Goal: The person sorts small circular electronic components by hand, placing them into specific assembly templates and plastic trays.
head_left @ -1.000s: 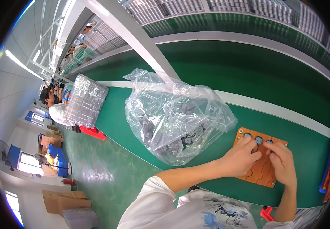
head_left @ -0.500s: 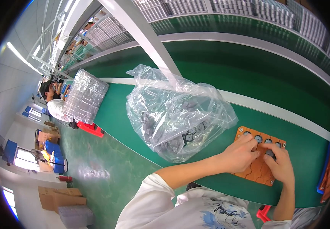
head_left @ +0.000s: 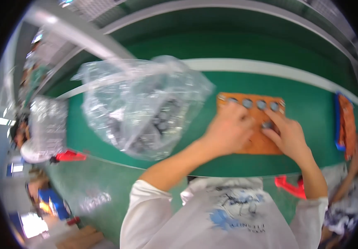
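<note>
An orange board (head_left: 245, 148) with wavy seams and metal studs at its upper corners lies on the green bench in front of me. Along its far edge sit several small round grey parts (head_left: 247, 103). My left hand (head_left: 230, 129) is over the board's left side, fingers curled down; whatever they grip is hidden. My right hand (head_left: 288, 135) rests over the right side, thumb and forefinger closed about a round dark-grey part (head_left: 266, 124). Left of the board is a large clear plastic bag (head_left: 145, 103) of dark-grey round parts. Motion blurs the picture.
A blue tray (head_left: 339, 124) with orange boards (head_left: 347, 120) stands at the bench's right end, beside a co-worker's arm (head_left: 356, 159). A plastic-wrapped stack (head_left: 49, 124) is at the far left. Red stools (head_left: 288, 186) show below the bench edge, and a white post (head_left: 83, 35) rises behind the bag.
My view has turned, so the bench looks more level and the board and bag appear farther left and higher. A co-worker now shows at the right. Both hands stay over the board.
</note>
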`<action>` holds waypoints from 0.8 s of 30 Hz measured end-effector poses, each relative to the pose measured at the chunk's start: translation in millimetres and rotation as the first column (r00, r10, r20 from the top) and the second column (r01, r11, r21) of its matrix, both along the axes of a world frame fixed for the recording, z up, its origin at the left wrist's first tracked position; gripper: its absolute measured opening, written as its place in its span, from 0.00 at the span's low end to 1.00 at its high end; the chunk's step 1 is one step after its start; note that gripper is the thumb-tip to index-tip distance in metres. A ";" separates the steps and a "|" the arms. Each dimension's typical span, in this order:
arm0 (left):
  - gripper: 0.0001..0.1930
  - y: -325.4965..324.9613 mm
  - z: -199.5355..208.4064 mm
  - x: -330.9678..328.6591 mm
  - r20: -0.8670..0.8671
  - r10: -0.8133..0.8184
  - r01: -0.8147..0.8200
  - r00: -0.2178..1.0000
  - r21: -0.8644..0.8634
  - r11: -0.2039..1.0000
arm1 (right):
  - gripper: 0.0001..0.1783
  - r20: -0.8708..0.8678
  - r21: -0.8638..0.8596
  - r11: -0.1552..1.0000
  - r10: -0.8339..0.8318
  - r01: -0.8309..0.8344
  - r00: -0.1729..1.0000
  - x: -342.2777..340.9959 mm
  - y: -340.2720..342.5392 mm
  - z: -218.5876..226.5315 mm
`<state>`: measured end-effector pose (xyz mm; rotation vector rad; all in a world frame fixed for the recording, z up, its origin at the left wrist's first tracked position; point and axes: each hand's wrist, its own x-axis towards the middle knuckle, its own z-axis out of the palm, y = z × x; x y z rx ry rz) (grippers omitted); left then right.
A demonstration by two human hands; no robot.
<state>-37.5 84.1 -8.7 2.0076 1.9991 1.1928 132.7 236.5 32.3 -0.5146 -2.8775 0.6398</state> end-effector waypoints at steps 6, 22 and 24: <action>0.13 -3.1 22.7 -20.7 0.051 0.068 -0.072 0.996 0.079 0.994 | 0.23 -0.064 -0.052 0.994 0.089 -0.092 0.994 5.9 10.3 -16.2; 0.14 -98.1 66.7 -59.3 0.088 0.309 -0.286 0.947 -0.207 0.936 | 0.16 0.035 -0.168 0.985 0.054 -0.048 0.998 -3.6 7.2 -13.1; 0.14 -112.4 66.1 -67.1 -0.019 0.612 -0.591 0.790 -0.283 0.755 | 0.15 -0.100 -0.015 0.996 0.090 -0.092 0.991 -1.9 5.5 -19.9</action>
